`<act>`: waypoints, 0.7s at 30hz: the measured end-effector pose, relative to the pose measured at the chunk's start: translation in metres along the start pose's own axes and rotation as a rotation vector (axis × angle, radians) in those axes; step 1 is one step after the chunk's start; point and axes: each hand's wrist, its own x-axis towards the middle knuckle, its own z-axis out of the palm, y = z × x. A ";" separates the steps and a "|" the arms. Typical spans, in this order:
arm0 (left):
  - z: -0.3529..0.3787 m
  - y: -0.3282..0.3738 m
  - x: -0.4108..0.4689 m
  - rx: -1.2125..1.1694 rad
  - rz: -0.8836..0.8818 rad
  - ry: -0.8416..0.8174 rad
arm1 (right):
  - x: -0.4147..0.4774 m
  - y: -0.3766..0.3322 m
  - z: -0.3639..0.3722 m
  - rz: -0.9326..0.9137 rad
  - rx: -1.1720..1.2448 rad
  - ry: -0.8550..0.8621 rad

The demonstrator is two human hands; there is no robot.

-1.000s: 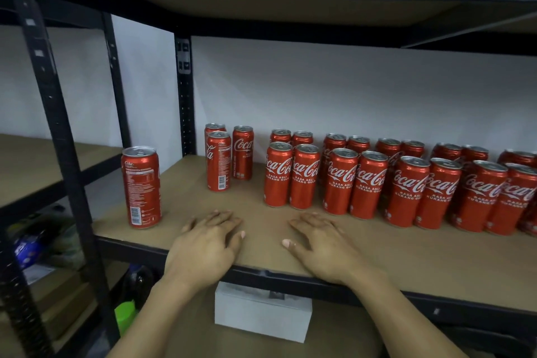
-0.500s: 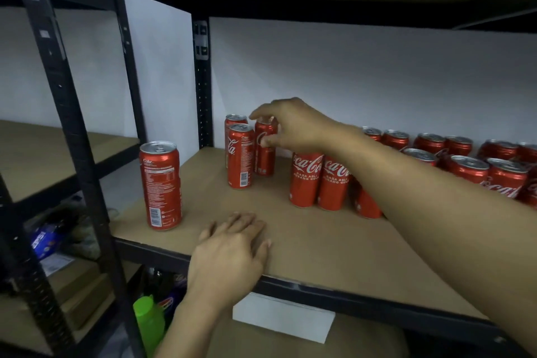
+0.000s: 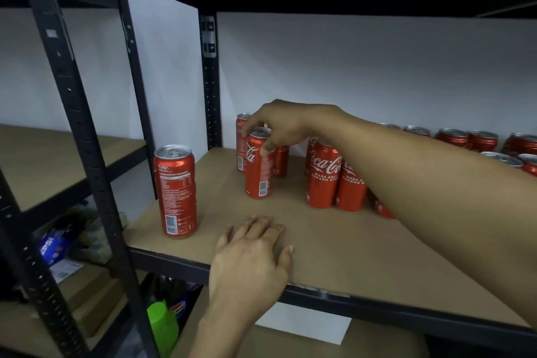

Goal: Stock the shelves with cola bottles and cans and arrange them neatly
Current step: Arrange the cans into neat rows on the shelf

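Red cola cans, upright on brown shelf [image 3: 334,244]. Lone can [image 3: 176,190]: front left corner. Second can [image 3: 259,166]: mid-shelf, rim pinched by right hand [image 3: 286,125]. Paired rows [image 3: 322,174]: rightward toward back.

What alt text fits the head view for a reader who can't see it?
The right hand grips the top of a red cola can standing at the left rear of a brown shelf, while the left hand rests flat on the shelf's front edge. A lone can stands near the front left corner, and rows of cans stand to the right.
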 end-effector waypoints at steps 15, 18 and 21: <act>-0.004 0.008 -0.008 -0.010 -0.084 0.061 | -0.221 0.026 0.018 0.222 0.172 0.131; -0.007 0.010 -0.007 0.018 -0.087 0.007 | -0.251 0.039 0.025 0.293 0.255 0.209; -0.008 0.011 -0.006 0.028 -0.082 -0.022 | -0.271 0.046 0.040 0.357 0.368 0.342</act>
